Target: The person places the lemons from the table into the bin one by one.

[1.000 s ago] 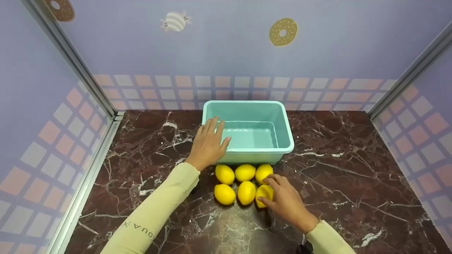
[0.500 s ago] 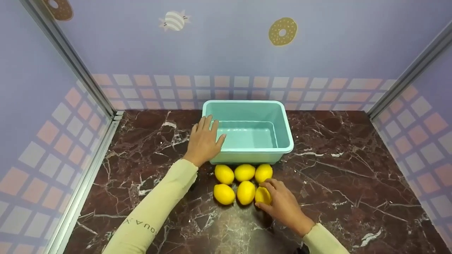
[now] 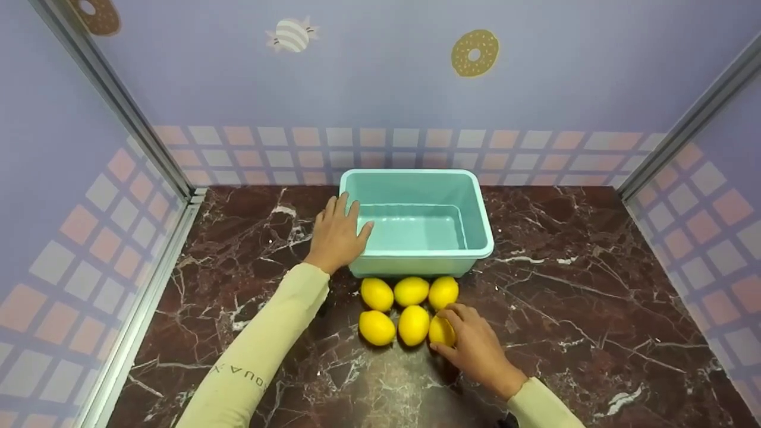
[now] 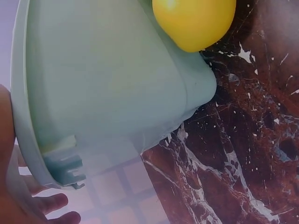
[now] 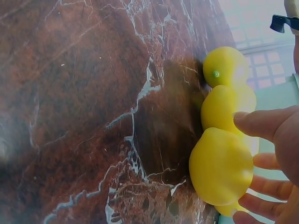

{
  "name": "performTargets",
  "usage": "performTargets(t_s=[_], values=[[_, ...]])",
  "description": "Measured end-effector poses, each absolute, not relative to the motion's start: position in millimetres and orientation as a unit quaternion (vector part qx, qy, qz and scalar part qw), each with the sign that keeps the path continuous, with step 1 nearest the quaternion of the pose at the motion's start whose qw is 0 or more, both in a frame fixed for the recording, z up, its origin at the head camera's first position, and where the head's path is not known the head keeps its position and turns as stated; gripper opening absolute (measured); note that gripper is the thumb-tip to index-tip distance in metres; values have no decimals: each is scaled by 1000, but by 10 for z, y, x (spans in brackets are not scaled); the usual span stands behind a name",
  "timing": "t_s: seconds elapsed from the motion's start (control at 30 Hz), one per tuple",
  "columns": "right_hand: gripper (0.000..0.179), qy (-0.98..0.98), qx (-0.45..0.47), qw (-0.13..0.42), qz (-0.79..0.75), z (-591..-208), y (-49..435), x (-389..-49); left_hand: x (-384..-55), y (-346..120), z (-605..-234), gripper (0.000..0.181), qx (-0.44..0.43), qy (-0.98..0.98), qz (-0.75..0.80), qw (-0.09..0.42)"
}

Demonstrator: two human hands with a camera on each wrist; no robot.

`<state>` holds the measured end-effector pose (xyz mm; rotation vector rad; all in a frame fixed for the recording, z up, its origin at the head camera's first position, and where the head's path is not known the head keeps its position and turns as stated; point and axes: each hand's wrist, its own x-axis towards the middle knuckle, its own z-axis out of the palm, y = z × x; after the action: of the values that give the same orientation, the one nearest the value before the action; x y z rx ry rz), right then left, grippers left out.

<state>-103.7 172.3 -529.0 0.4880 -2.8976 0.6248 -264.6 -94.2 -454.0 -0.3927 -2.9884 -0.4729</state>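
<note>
Several yellow lemons (image 3: 377,328) lie on the marble-patterned table in two rows of three, before a mint-green plastic bin (image 3: 425,252). My right hand (image 3: 478,348) is over the front-right lemon (image 3: 441,331), thumb at its near side and fingers at its far side. In the right wrist view the thumb and fingers are spread loosely above this lemon (image 5: 222,168), its side facing the camera uncovered. At the bin's left rim is my left hand (image 3: 337,238), fingers straight and thumb spread. The left wrist view has that hand (image 4: 21,196) against the rim, with a lemon (image 4: 196,21) beside the bin.
A purple back wall (image 3: 380,77) with a checkered band stands right behind the bin. Side walls with metal frame strips (image 3: 137,315) bound the table (image 3: 582,297) left and right.
My left hand has shifted left, from over the bin's front-left corner to its left rim. My right hand has moved slightly toward me and closer around the front-right lemon. The lemons stay in place.
</note>
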Motion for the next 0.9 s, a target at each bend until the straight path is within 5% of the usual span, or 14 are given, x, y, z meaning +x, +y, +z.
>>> performTargets(t_s=[0.9], values=[[65, -966, 150, 57, 205, -5390, 1695, -1038, -2643, -942, -4597, 64, -95, -973, -208, -42]])
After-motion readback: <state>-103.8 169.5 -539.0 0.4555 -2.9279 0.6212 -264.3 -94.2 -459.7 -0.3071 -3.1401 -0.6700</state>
